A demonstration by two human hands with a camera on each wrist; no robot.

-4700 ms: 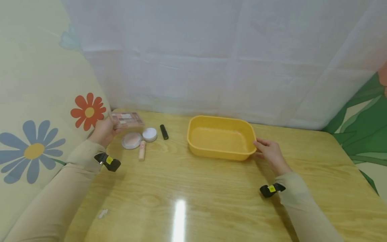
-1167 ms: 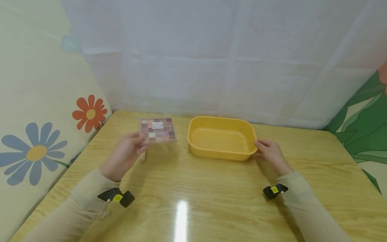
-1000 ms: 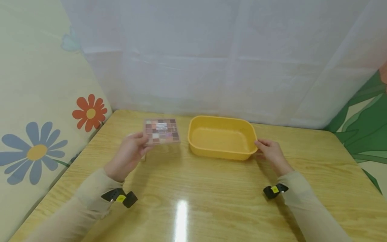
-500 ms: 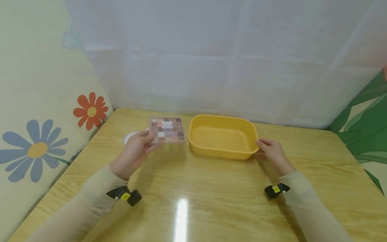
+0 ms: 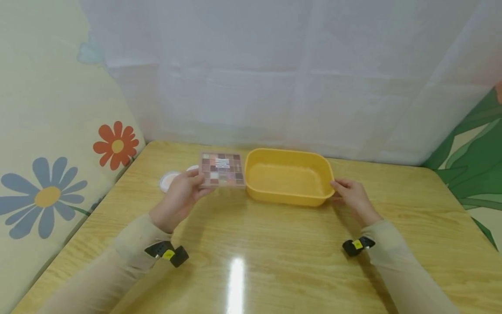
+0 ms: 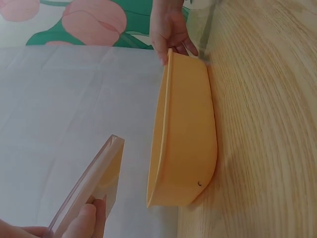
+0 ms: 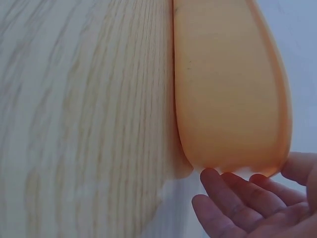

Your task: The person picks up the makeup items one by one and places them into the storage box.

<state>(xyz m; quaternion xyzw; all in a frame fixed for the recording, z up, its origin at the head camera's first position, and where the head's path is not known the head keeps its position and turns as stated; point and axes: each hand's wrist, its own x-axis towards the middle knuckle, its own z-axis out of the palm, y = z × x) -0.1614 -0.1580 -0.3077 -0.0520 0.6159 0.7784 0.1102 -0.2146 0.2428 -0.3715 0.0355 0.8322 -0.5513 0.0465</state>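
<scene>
Leftward, a cream wall (image 5: 43, 109) with printed flowers (image 5: 48, 196) borders the wood-grain desk (image 5: 282, 253). Behind the far edge hangs a white sheet (image 5: 270, 83). On the desk's far left lies a partly hidden round compact (image 5: 167, 179). The left hand (image 5: 178, 198) grasps a palette (image 5: 222, 171), raised clear of the surface, just left of the yellow basin (image 5: 290, 198). The right hand (image 5: 354, 198) grips the basin's right rim; green printed leaves (image 5: 478, 165) mark the right side.

Left hand (image 5: 179, 198): grips the checkered palette (image 5: 227, 171)
Right hand (image 5: 354, 198): holds the yellow basin (image 5: 288, 198) at its right end
Basin: on the counter (image 5: 282, 253), right of the palette
Pale disc (image 5: 167, 179): partly hidden beyond the left hand
</scene>
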